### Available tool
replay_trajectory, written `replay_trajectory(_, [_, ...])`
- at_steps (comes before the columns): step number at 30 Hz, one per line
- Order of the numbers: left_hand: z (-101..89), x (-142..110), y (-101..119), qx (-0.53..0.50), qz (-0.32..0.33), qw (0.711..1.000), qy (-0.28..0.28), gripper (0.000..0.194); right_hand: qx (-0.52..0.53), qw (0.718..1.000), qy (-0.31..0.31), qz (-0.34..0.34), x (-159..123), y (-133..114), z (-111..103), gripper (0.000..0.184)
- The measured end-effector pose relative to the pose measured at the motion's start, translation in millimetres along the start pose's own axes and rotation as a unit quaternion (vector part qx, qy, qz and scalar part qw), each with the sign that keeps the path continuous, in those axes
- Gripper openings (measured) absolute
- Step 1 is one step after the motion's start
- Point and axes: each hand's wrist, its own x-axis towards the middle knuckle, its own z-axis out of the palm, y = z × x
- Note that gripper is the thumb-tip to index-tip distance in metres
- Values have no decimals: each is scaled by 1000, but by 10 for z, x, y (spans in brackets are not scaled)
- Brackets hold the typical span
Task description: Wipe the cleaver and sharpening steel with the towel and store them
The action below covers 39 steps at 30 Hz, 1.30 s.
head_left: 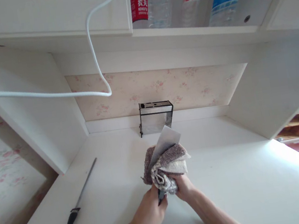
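Observation:
My left hand is closed round the dark handle of a broad-bladed knife, its blade pointing up and away from me. A brown and white towel is folded about the blade, leaving the squared tip bare. With my right hand I grip the towel from the right side; its fingers are partly hidden under the cloth. Behind the blade a black and silver frame-like rack with clear sides stands against the back wall.
A sharpening steel with a black handle lies on the white countertop at the left. A white cable hangs across the upper left. Overhead, a cabinet shelf holds several bottles. Side panels enclose the counter.

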Motion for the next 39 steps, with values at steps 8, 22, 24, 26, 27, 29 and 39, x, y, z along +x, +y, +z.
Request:
replay_trajectory(8, [-66,26,32,13,-1,1000,-22,27,43,998,54,-7,69,-127,13,31])
replay_trajectory(22, [-139,-9,105,119,41,991,-51,10,108,989,51,-92,215,-619,-423,22])
replay_trajectory(24, [-147,-9,91,136,48,988,-50,11,97,987,56,-118,220,-661,-473,21])
replay_trajectory(26, [-155,-8,77,155,58,985,-49,12,94,983,66,-140,219,-697,-515,22])
replay_trajectory(27, [-159,-6,70,164,63,983,-48,13,96,982,72,-146,219,-711,-533,22])
replay_trajectory(29, [-168,-3,62,182,72,980,-44,15,104,980,78,-150,221,-731,-564,22])
replay_trajectory(39, [-294,-34,131,92,67,993,-42,10,168,959,81,-212,186,-1064,-754,30])
